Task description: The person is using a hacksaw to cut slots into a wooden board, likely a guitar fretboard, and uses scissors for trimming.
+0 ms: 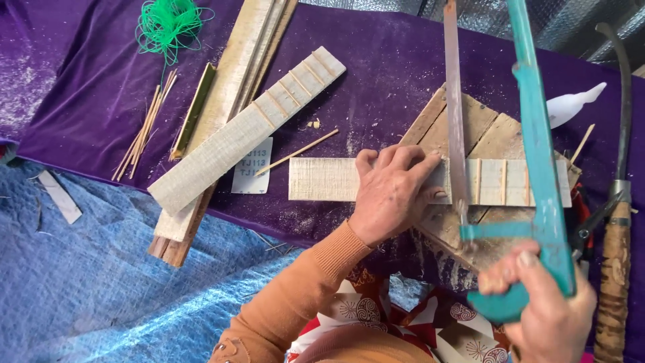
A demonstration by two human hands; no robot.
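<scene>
1. My left hand (393, 191) was pressed flat, palm down, on the pale wooden strip (322, 179), fingers spread over its top and thumb on the near edge, pinning it rather than gripping it.
2. That strip ran left to right across the scene, long axis roughly level, lying on a stack of rough boards (463, 128) on the purple velvet cloth (383, 74). It was flat, rectangular, with a fuzzy sawn grain, and had three thin tan slats set across its right part.
3. My right hand (551, 309) was clenched around the handle of the teal hacksaw (537, 134). The painted metal frame pointed away from me, near to far, and the thin grey blade (455, 114) crossed the strip at about a right angle, just right of my left fingertips.
4. A second pale strip (245, 131) lay to the left, tilted, its far end pointing up-right, with five or so cross slats near that end.
5. Beside it: a few long planks (252, 47), one split green bamboo piece (193, 111), a loose bundle of thin sticks (144, 131), and one stray stick (295, 153).
6. One tangle of green cord (168, 23) sat at the far left, and sawdust was scattered over the cloth.
7. At the far right lay a wooden-handled curved blade (615, 255).
</scene>
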